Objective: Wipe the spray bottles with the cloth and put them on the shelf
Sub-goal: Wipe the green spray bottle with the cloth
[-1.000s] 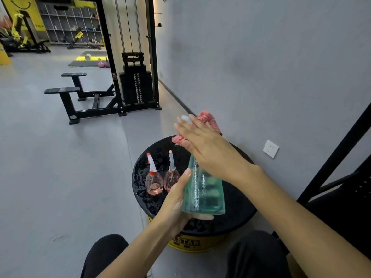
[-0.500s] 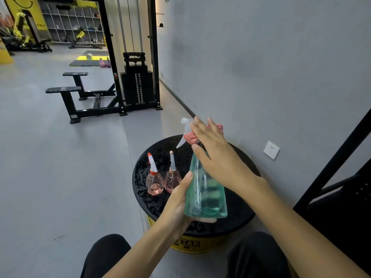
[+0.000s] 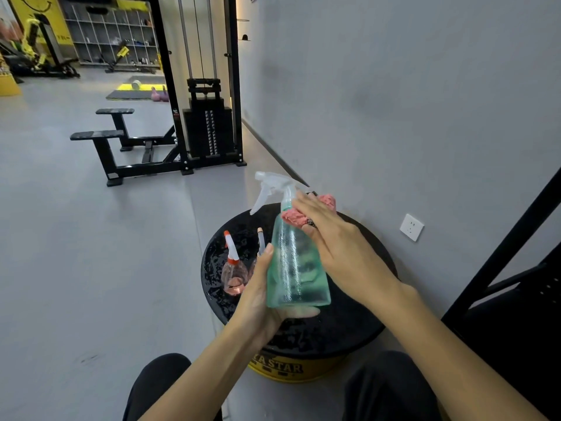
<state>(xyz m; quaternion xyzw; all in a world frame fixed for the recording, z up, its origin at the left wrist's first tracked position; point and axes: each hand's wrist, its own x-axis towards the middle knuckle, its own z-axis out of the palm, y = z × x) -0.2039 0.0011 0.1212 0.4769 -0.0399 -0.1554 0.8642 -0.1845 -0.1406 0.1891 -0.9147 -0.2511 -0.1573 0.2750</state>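
**Green bottle held up, cloth pressed at its shoulder**

On my feed the green spray bottle (image 3: 296,268) sits at centre frame, upright and lifted clear of the round black table (image 3: 358,326). Its white trigger head points toward the upper left. The left hand (image 3: 261,299) grips it from below. The thumb runs up the bottle's left side and the fingers curl under the base, where I can see them through the tinted plastic.

The right hand (image 3: 340,244) comes in from the lower right with its fingers stretched out flat. They press the pink cloth (image 3: 296,217) against the bottle's shoulder, just under the neck. Part of the cloth bunches out beyond the fingertips on the far side. I cannot see the thumb of that hand.

Two small pink spray bottles stand on the left part of the table top. The one with the orange-and-white nozzle (image 3: 233,275) is in plain view. The second bottle (image 3: 260,240) is mostly hidden behind the left thumb, with only its thin nozzle showing. The table top looks wet and speckled, and its yellow side carries lettering that ends in "STAR".

A white wall socket (image 3: 411,227) sits on the grey wall at right. A cable weight machine (image 3: 206,123) and a black bench (image 3: 100,138) stand in the upper left, with a cubby shelf (image 3: 112,38) far behind them.
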